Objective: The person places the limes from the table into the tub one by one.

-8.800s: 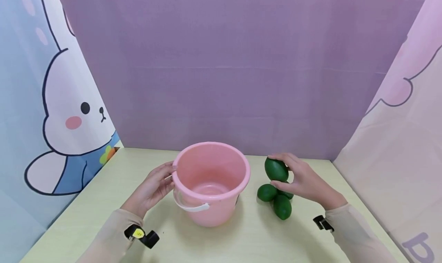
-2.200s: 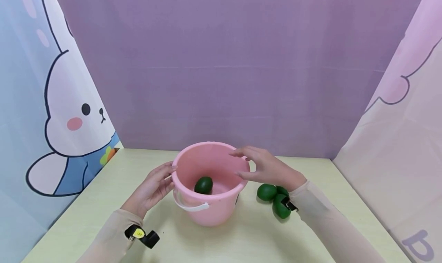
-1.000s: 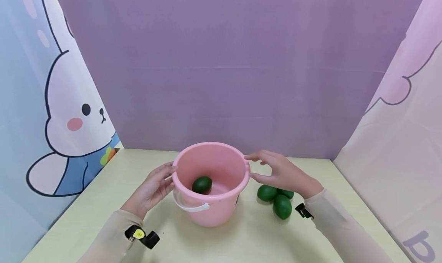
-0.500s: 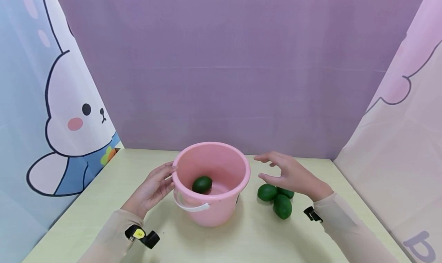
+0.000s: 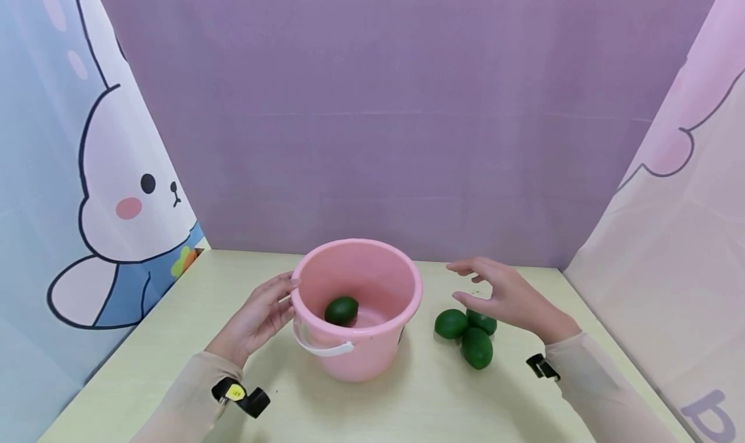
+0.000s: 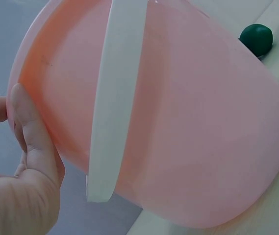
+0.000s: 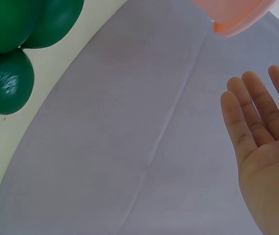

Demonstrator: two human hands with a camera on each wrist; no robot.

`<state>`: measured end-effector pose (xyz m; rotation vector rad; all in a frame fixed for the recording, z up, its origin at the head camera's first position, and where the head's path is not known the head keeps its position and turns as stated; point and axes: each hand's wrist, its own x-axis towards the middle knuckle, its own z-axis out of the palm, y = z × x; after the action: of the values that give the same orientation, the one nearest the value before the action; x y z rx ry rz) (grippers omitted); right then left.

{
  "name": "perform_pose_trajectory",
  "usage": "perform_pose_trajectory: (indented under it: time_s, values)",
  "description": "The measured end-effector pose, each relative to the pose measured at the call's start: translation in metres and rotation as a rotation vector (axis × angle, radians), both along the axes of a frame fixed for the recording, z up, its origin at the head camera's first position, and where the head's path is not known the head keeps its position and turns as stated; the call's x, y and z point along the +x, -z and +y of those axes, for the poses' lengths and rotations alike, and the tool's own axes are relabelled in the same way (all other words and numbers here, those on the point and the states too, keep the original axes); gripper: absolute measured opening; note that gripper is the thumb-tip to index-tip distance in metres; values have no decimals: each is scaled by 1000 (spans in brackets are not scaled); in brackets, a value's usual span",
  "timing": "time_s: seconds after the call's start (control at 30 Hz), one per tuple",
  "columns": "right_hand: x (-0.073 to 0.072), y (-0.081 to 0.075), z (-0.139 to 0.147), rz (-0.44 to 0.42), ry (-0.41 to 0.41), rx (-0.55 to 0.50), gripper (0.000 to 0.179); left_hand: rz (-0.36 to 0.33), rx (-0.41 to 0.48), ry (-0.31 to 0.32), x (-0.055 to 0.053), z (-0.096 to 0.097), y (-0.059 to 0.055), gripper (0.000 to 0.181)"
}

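Note:
A pink bucket (image 5: 361,352) with a white handle (image 5: 326,348) stands upright on the table. My left hand (image 5: 262,317) pinches its rim from the left; the thumb (image 6: 29,112) lies against the outer wall in the left wrist view. Inside, at the bottom, lies one smooth dark green oval fruit (image 5: 341,311), avocado-like in shape. Three similar fruits (image 5: 476,348) are clustered on the table to the bucket's right. Just above and behind them hovers my right hand (image 5: 512,297), thumb and fingers spread apart, holding nothing. Its straight fingers (image 7: 240,120) show in the right wrist view.
A purple cloth (image 5: 384,119) closes off the back of the pale wooden table (image 5: 372,417). Printed cloth hangs on both sides, with a cartoon rabbit (image 5: 128,191) on the left one. Black camera mounts (image 5: 241,398) sit on the wrists.
Earlier my right hand held a fruit above the others; that fruit then lay in the bucket. The right hand has since moved right, off the bucket to the cluster. My left hand stayed put.

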<state>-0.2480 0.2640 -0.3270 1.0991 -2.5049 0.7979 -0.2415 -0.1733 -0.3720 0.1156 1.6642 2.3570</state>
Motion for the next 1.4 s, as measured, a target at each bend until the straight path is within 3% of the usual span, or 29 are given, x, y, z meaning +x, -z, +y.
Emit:
perform_pose_trajectory:
  time_s: [0.5,0.87,1.4]
  values:
    - [4,12,24,25,69,2,41,3,1,-6,0,0,-1,46]
    - [7,21,32,61,53,10,44,7,-9,3,-2,0,-1,49]
    - [8,42,42,25,34,10,44,-12,-1,-10,-2,2,-1,47]
